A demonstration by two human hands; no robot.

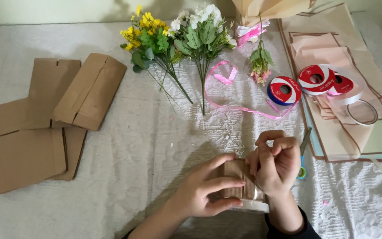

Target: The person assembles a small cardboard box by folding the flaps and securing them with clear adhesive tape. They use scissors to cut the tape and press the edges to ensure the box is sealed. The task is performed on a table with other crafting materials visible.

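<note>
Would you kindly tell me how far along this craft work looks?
Done: nothing looks finished. In hand: left hand steadies a small brown cardboard piece; right hand pinches at its top, apparently taping. Left: flat brown cardboard sheets, artificial flower stems and pink ribbon lie unused.

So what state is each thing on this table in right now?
Small brown box: held between both hands.
Left hand: gripping the box's side.
Right hand: fingers curled, pinching at the box's top.
Tape roll: under the box, strip pulled up.
Cardboard pieces: flat, unfolded, overlapping.
Artificial flowers: lying loose.
Pink ribbon: unrolled, looped.
Ribbon spools: lying flat.
Scissors: lying down; open or closed unclear.
</note>
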